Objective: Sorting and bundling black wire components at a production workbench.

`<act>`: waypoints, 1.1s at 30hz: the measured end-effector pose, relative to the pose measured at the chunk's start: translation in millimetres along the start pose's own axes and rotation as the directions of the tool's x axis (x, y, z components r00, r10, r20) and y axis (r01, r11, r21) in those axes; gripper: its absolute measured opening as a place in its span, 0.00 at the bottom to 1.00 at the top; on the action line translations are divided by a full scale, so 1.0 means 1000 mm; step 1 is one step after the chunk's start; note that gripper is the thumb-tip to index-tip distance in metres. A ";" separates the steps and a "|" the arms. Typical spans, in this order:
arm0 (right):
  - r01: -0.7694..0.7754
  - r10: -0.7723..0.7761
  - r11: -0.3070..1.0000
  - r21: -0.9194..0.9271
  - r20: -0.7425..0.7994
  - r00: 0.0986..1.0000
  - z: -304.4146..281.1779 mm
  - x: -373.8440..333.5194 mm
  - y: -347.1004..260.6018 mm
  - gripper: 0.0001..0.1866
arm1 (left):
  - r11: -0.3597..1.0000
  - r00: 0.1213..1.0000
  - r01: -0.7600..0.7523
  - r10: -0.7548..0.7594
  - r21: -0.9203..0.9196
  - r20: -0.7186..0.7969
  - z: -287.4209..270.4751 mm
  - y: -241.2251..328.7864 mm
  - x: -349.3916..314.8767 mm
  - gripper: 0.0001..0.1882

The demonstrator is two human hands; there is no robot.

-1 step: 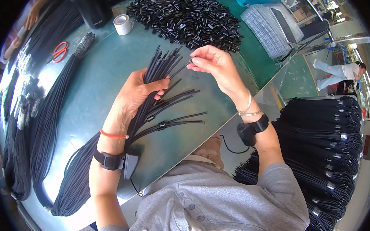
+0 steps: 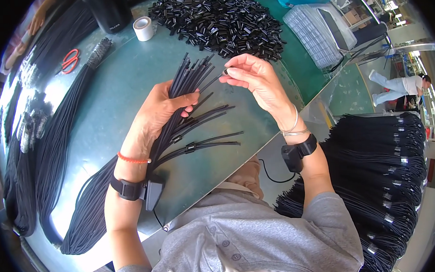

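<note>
My left hand (image 2: 163, 107) is closed around a bundle of thin black cords (image 2: 167, 131), whose cut ends fan out above the thumb. In my right hand (image 2: 258, 81), thumb and fingertips pinch a small black sleeve (image 2: 226, 71). The tip of one cord from the bundle reaches this sleeve; whether it is inside, I cannot tell. Below the left hand, a few cords splay to the right, and a black sleeve (image 2: 191, 147) sits around some of them. The bundle's looped lower part lies on the green table (image 2: 257, 128).
A heap of small black sleeves (image 2: 215, 21) lies at the back, beside a white tape roll (image 2: 144, 29) and a black bottle (image 2: 109, 13). Red-handled scissors (image 2: 70, 61) and more cord bundles (image 2: 63, 130) lie left. Tied cords (image 2: 374, 176) are stacked right. Another person (image 2: 398, 86) is far right.
My right hand has shifted very slightly to the right with the sleeve. The left hand and the bundle look unchanged.
</note>
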State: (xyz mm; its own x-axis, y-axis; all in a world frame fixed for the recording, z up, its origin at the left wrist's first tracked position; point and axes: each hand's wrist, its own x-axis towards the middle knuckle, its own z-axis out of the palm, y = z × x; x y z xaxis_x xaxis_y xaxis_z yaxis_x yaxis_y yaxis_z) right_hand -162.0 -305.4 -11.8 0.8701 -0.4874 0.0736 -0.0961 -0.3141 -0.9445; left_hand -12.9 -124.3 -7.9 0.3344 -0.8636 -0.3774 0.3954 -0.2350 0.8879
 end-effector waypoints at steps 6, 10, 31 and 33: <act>-0.180 0.158 0.868 0.463 0.085 0.984 -0.003 -0.002 -0.015 0.04 | 0.999 1.000 0.005 -0.005 0.034 -0.008 0.001 0.002 0.000 0.11; -0.162 0.093 0.937 0.311 0.223 0.970 0.002 -0.006 -0.007 0.04 | 0.999 0.999 -0.009 0.010 -0.036 0.038 -0.001 -0.002 0.000 0.12; 0.212 -0.305 0.802 -0.559 -0.078 0.949 -0.005 0.002 0.017 0.11 | 1.000 1.000 -0.006 0.006 0.013 0.001 0.004 0.001 0.001 0.11; 0.137 -0.180 0.932 -0.336 -0.100 0.979 -0.001 -0.001 0.012 0.11 | 1.000 1.000 -0.008 0.008 0.010 0.006 0.003 0.001 0.000 0.11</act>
State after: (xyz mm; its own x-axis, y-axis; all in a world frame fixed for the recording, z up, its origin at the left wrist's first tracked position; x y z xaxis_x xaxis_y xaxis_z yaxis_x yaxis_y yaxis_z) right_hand -165.0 -309.8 -22.7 0.8201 -0.5024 0.2739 -0.1333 -0.6333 -0.7623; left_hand -14.9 -125.7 -6.6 0.3320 -0.8683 -0.3685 0.3843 -0.2322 0.8935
